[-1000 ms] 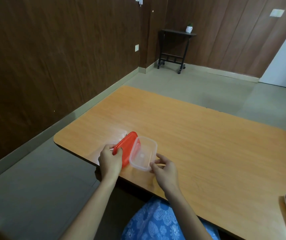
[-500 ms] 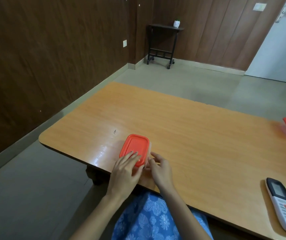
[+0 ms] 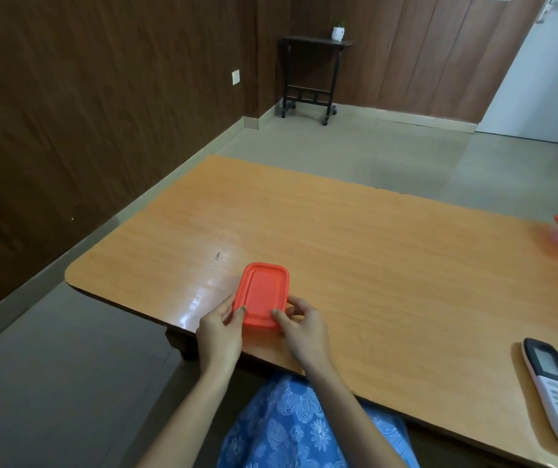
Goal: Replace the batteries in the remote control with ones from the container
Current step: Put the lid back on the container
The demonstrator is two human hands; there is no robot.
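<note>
Near the counter's (image 3: 355, 238) front edge, we grip the small rectangular container (image 3: 263, 299) with its orange-red lid on, left hand (image 3: 219, 336) and right hand (image 3: 306, 332) fingers closed around its near corners; the white remote control (image 3: 556, 391) lies well right.

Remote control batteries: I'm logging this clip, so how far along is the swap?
Nothing of the swap itself looks done. The remote lies face up at the table's right edge, untouched; whether its batteries were changed cannot be told. In hand: the left hand and the right hand hold the container with the orange lid on. No batteries show. Left, judging by this: open it and do the swap.
</note>
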